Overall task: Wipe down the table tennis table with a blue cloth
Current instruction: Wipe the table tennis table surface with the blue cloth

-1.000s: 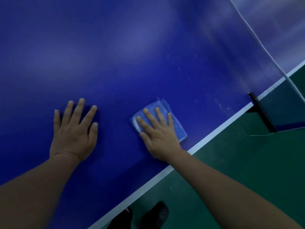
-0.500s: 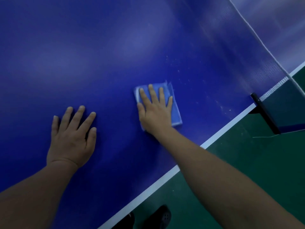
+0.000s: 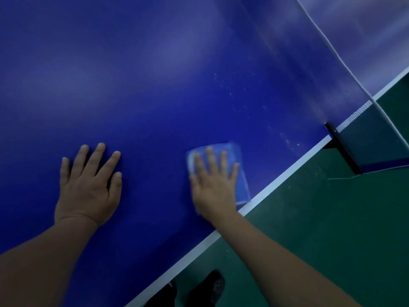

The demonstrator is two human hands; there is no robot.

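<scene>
The blue table tennis table (image 3: 155, 74) fills most of the head view, with its white side line (image 3: 276, 180) running diagonally. A folded blue cloth (image 3: 240, 173) lies flat on the table beside that white line. My right hand (image 3: 213, 185) presses on the cloth with straight, spread fingers and covers most of it. My left hand (image 3: 88, 187) rests flat on the bare table surface to the left, fingers spread, holding nothing.
The net (image 3: 345, 89) crosses the table at the upper right, held by a black post (image 3: 342, 147) clamped at the table edge. Small white specks (image 3: 287, 140) dot the surface near the post. Green floor (image 3: 332, 229) lies beyond the edge, with dark shoes (image 3: 208, 286) below.
My right hand has slid the cloth back toward me and the white side line after pushing it away half a second ago. My left hand has stayed planted in place.
</scene>
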